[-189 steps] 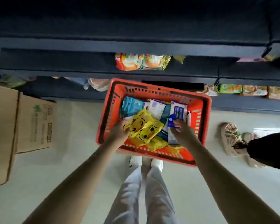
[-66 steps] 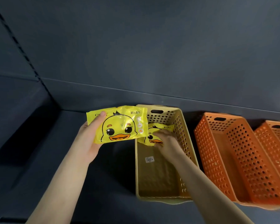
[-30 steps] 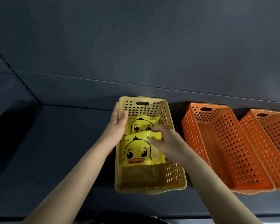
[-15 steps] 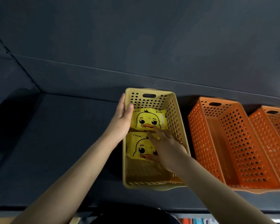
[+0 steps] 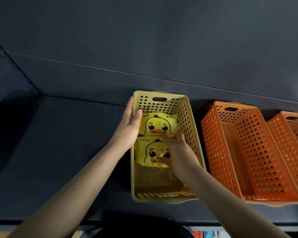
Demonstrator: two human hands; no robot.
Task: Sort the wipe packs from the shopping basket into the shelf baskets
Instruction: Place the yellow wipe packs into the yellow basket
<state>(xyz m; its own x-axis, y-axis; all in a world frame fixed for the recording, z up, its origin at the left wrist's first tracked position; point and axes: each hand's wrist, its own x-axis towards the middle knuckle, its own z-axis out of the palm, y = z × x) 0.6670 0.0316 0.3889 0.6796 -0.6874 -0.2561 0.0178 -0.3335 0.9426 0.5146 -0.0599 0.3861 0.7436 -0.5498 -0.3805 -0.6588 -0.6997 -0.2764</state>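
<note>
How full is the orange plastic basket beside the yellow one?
Empty: the orange perforated plastic basket shows only its bare floor and walls.

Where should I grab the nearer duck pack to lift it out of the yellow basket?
Probably pinch its near edge, reaching down from above: the nearer duck pack lies flat, the yellow basket walls hem its sides, and the far pack meets its far edge.

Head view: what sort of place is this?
Probably a shop's stocking shelf: a dark grey shelf carries a yellow perforated plastic basket beside two orange perforated plastic baskets, and two yellow duck-printed wipe packs lie in the yellow one.
</note>
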